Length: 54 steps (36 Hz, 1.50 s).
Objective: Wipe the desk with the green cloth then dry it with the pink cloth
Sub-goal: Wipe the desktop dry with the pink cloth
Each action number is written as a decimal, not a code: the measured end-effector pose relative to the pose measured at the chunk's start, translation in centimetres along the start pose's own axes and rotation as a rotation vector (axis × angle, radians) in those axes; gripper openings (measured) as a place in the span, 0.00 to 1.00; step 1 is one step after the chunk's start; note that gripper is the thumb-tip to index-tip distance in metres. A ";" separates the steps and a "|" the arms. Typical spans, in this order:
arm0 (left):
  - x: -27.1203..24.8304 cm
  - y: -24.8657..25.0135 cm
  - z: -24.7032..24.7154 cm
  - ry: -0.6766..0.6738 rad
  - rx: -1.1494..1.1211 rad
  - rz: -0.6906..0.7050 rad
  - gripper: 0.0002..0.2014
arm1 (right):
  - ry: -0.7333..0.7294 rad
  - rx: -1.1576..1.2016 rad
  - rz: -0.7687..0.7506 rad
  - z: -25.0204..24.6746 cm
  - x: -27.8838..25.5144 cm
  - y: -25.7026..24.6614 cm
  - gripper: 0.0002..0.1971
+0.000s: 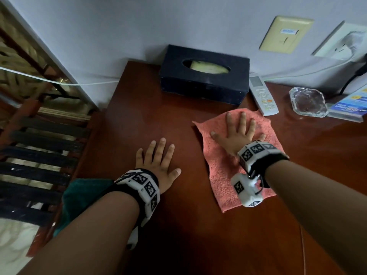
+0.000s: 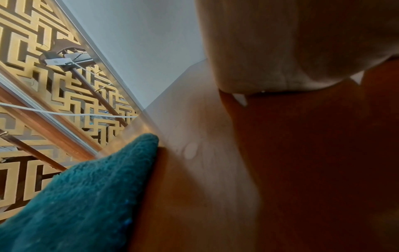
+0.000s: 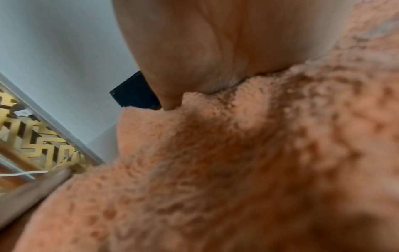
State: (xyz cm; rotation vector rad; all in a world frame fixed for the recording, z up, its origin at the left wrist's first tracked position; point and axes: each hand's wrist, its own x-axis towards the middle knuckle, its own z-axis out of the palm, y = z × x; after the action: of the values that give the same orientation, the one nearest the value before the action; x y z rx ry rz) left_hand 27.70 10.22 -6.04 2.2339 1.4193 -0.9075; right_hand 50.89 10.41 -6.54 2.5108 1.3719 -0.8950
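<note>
A pink cloth (image 1: pixel 228 161) lies spread flat on the dark red-brown desk (image 1: pixel 139 120), right of its middle. My right hand (image 1: pixel 238 133) presses on it with straight, spread fingers; the right wrist view shows the palm (image 3: pixel 194 51) down on the pink cloth (image 3: pixel 237 162). My left hand (image 1: pixel 158 159) rests flat on bare wood to the cloth's left, fingers straight. The green cloth (image 1: pixel 79 199) sits bunched at the desk's left edge, partly under my left forearm. It also fills the lower left of the left wrist view as a teal cloth (image 2: pixel 86 196), beside the left palm (image 2: pixel 280 42).
A dark tissue box (image 1: pixel 204 74) stands at the back against the wall. To its right lie a white remote (image 1: pixel 262 96), a glass ashtray (image 1: pixel 307 102) and a blue booklet (image 1: pixel 349 104). Cables run along the wall. A slatted chair (image 1: pixel 39 155) stands left of the desk.
</note>
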 end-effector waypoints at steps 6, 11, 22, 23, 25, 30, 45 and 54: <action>0.0 0.0 -0.1 0.003 -0.014 0.001 0.34 | 0.057 0.002 -0.006 0.3 -0.1 -0.3 0.42; 0.0 -0.1 0.0 0.007 -0.017 0.000 0.35 | 0.056 -0.044 -0.041 2.5 -2.9 0.4 0.42; -0.9 0.6 -0.1 0.128 0.035 -0.001 0.33 | -0.021 -0.041 -0.098 11.8 -16.8 2.4 0.42; -1.5 0.9 -0.3 0.146 0.055 0.018 0.32 | -0.029 -0.042 -0.096 12.3 -17.8 2.7 0.41; -2.8 1.7 -0.4 0.194 0.045 0.084 0.31 | -0.047 -0.038 -0.091 13.4 -19.7 3.2 0.41; -5.5 3.2 2.8 0.227 -0.024 0.155 0.31 | -0.070 -0.038 -0.097 14.9 -22.4 3.6 0.44; -5.4 4.8 5.3 0.053 -0.082 0.133 0.32 | -0.034 -0.017 -0.031 10.2 -14.1 2.4 0.36; -5.3 4.8 4.9 0.001 -0.050 0.124 0.32 | -0.005 -0.053 -0.049 4.9 -7.0 0.3 0.41</action>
State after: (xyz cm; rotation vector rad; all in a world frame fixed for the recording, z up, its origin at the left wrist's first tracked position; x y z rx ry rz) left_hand 28.81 1.65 -6.29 2.2575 1.2738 -0.8216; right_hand 46.20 3.28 -6.62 2.4443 1.4413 -0.8614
